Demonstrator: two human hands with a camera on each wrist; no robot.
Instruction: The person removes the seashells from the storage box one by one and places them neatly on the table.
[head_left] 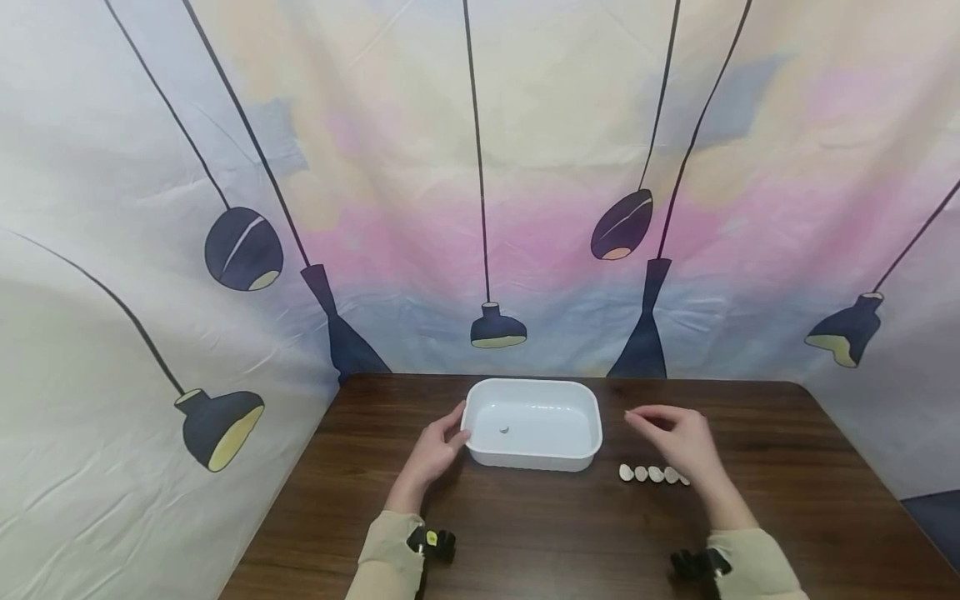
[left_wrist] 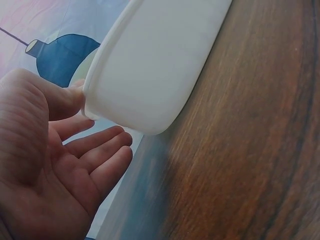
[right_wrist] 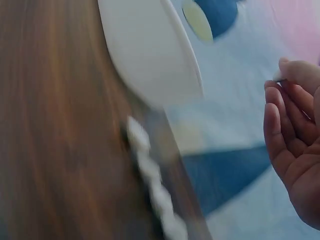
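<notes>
A white rectangular basin [head_left: 532, 460] stands on the table, with a small whitish shell [head_left: 504, 429] on its floor. My left hand [head_left: 435, 450] grips the basin's left end. In the left wrist view, the thumb of that hand [left_wrist: 55, 145] lies on the rim, while the other fingers are spread below it. To the right of the basin, my right hand [head_left: 682, 442] is raised over the table. Between its thumb and forefinger it pinches a small white shell [right_wrist: 278, 76], mostly covered by the fingertips. Beneath this hand lies a row of several white shells [head_left: 641, 474], its right end partly hidden.
The dark wooden table [head_left: 540, 533] reaches back to a cloth backdrop [head_left: 555, 150] printed with hanging lamps. The basin sits close to the table's back edge. Black wrist cameras are strapped over both light sleeves [head_left: 390, 546].
</notes>
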